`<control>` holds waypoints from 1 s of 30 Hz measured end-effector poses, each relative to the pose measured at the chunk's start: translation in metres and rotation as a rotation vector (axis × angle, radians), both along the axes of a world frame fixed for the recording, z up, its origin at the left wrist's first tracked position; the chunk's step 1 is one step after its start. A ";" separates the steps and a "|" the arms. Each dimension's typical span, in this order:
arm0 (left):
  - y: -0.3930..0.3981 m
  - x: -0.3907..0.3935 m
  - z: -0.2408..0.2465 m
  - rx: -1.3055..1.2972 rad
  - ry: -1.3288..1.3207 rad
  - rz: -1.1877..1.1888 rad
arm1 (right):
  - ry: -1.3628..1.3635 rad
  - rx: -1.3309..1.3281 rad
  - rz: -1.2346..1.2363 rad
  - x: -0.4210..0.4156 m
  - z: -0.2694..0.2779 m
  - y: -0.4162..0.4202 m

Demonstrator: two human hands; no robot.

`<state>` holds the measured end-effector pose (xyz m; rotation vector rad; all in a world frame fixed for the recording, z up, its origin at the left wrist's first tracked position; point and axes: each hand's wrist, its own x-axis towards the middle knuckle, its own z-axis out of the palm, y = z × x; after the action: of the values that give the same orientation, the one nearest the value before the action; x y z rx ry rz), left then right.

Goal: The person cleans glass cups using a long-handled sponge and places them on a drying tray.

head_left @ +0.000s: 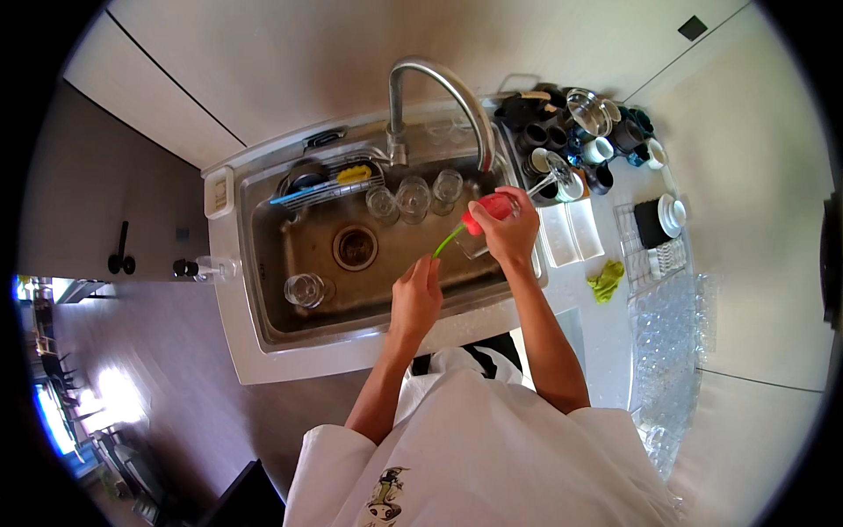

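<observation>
My left hand grips the green handle of a bottle brush over the right half of the stainless steel sink. The brush's red sponge head sits inside a clear glass, and my right hand is wrapped around that glass. Below my right hand a clear, square-edged shape shows; what it is I cannot tell. Several clear glasses stand in the basin near the back wall. One more glass is at the front left, left of the drain.
A curved faucet arches over the basin. A wire rack holds a yellow sponge. Dark and white cups crowd the right counter, with a stemmed glass. Nearby are a green cloth and many clear glasses.
</observation>
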<state>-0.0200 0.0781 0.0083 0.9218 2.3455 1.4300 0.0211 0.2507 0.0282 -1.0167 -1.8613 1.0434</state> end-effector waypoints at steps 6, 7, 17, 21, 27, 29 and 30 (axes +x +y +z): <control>0.002 0.002 0.001 0.011 0.013 0.048 | 0.051 -0.118 -0.064 0.008 -0.007 -0.009; 0.000 0.004 0.000 0.029 0.027 0.030 | 0.064 -0.135 -0.066 0.009 -0.004 -0.011; -0.017 0.006 -0.002 0.038 0.020 0.003 | 0.131 -0.301 -0.159 0.011 -0.019 0.017; -0.015 0.016 -0.008 0.071 0.091 -0.013 | 0.117 -0.191 -0.065 0.002 -0.023 -0.017; -0.029 0.018 0.004 0.012 0.087 0.007 | 0.182 -0.289 -0.102 0.013 -0.013 0.003; -0.026 0.018 -0.001 0.035 0.084 -0.056 | 0.216 -0.202 -0.024 0.011 -0.010 -0.008; -0.026 0.017 -0.004 0.043 0.084 -0.097 | 0.232 -0.198 -0.011 0.014 -0.007 -0.001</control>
<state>-0.0030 0.0521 0.0045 1.1116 2.3019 1.4349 0.0347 0.2499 0.0208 -0.9704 -1.5872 1.3011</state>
